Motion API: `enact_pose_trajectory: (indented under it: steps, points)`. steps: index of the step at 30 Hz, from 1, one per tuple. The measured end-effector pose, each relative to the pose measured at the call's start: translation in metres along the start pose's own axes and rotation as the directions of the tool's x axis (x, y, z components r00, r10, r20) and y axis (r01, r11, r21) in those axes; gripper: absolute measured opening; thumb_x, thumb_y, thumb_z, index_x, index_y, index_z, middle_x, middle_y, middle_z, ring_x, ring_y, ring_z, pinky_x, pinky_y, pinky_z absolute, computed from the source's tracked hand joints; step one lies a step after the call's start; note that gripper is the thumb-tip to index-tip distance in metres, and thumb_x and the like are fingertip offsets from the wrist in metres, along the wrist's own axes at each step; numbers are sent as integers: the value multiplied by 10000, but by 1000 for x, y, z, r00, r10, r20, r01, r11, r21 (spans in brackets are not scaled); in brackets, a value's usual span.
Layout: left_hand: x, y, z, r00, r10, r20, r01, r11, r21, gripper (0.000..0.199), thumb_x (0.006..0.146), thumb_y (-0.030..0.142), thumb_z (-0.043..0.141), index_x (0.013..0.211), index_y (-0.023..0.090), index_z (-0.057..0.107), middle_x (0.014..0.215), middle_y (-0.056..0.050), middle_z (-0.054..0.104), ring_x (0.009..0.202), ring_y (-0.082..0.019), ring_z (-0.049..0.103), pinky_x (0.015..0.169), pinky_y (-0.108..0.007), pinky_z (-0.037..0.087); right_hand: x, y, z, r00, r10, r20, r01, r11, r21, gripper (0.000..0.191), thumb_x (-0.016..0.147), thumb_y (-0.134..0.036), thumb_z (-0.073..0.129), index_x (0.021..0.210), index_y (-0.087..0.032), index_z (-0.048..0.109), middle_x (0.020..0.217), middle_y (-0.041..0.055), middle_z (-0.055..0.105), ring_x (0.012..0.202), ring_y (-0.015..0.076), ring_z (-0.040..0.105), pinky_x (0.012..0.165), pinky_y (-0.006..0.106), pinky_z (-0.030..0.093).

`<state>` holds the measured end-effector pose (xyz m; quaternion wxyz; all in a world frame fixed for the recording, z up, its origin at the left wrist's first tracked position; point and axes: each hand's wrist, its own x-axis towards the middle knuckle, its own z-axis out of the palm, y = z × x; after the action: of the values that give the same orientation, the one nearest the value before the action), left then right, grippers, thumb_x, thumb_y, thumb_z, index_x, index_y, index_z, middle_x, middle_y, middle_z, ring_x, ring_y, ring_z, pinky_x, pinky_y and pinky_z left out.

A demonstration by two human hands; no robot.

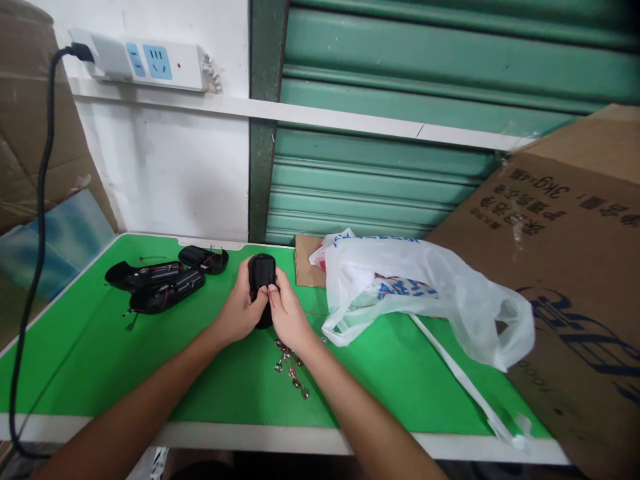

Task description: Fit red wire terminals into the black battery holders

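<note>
Left hand (246, 297) and right hand (286, 308): fingers gripping black case (262, 272); metal parts (293, 370) below the fingers.

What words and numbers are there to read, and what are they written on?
"3Kg×4", on the big cardboard box at the right; a Chinese character follows it.
More dark Chinese writing, on the same box: too blurred to quote surely.
Large blue marks, also on the box: not clear enough to read.
Blue letters, on the white plastic bag: too crumpled and blurred.
Held black case: no writing I can see.
</note>
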<state>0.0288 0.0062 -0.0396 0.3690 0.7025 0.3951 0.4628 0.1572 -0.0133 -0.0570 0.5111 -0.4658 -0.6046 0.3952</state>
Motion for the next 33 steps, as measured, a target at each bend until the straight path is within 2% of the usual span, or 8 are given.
enact_pose_trajectory:
  steps: [3,6,8,10,13,22,29,33]
  points:
    - [4,-2,-4,999,-30,20,31,998,-62,602,860,257,570,1430,185,389,1372,-129,551,1336,-304,501,1205,-500,340,2,-7,-8,999,11,50,-10,1000,-5,469,1014,-342,413,1460,-198,437,1421,133,587,1342,260,537,1200,476,363]
    - [7,-4,-9,988,-125,85,142,963,-230,635,794,254,567,1413,192,437,1361,-106,577,1308,-314,516,1189,-503,358,4,-11,-19,993,3,121,-8,999,41,402,996,-334,449,1379,-217,490,1327,99,641,1257,248,590,1145,459,419]
    - [8,-3,-12,971,-198,131,233,900,-368,655,736,249,543,1385,188,483,1328,-97,611,1269,-327,541,1147,-516,403,6,-11,-26,986,22,168,-40,993,108,370,979,-351,488,1332,-241,514,1296,72,658,1184,234,624,1023,405,514]
    - [9,-1,-13,955,-243,169,295,832,-469,664,699,249,528,1361,193,518,1300,-89,639,1234,-331,564,1101,-509,444,8,-10,-30,975,77,208,-115,978,175,363,956,-370,530,1304,-267,520,1280,55,665,1104,222,649,812,321,576]
    - [8,2,-15,943,-257,210,331,793,-512,662,701,250,540,1362,216,532,1299,-77,654,1209,-315,585,1073,-472,457,10,-8,-33,963,138,233,-193,953,234,356,925,-376,580,1268,-293,532,1238,38,671,1025,212,658,612,237,537]
    - [7,-8,-18,941,-196,275,300,858,-417,712,822,308,615,1508,267,430,1361,-68,646,1281,-309,564,1097,-452,429,10,-7,-35,966,143,215,-205,931,302,327,883,-357,639,1202,-307,592,1141,8,676,964,190,651,565,190,518]
    - [7,-2,-16,944,-260,204,329,784,-527,666,708,240,545,1374,228,559,1274,-65,685,1173,-303,607,1008,-441,491,11,0,-33,968,192,159,-233,922,310,453,868,-360,688,1307,-290,599,1126,36,666,943,185,671,562,206,562]
    - [9,-3,-16,950,-247,190,311,785,-536,620,701,242,520,1315,225,607,1224,-60,698,1177,-306,609,990,-441,498,11,1,-30,978,145,149,-183,938,293,444,867,-385,698,1289,-278,615,1112,40,681,893,184,680,537,219,579]
